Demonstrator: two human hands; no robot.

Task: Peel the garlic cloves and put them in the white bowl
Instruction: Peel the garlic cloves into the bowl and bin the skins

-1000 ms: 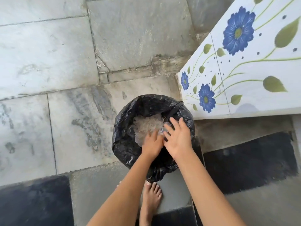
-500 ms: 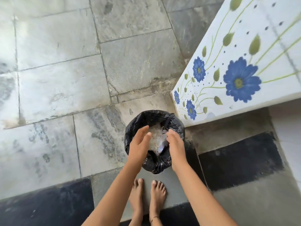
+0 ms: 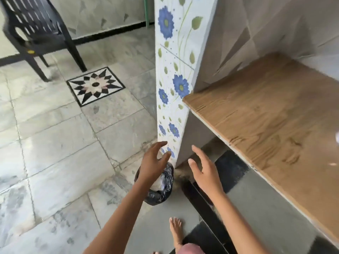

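My left hand (image 3: pixel 153 165) hovers above a small bin lined with a black bag (image 3: pixel 159 193), fingers spread and holding nothing. My right hand (image 3: pixel 204 173) is raised to the right of the bin, fingers straight and apart, also holding nothing. Pale scraps lie inside the bin, partly hidden by my left hand. No garlic cloves and no white bowl show in the view.
A flower-painted white tiled wall end (image 3: pixel 176 70) rises behind the bin. A wooden countertop (image 3: pixel 271 114) runs along the right. A black plastic chair (image 3: pixel 36 32) stands at the far left on the grey stone floor. My bare foot (image 3: pixel 176 230) is below the bin.
Both hands have lifted up and away from the bin's mouth and spread apart. The view has risen, so the chair, the countertop and more floor now show.
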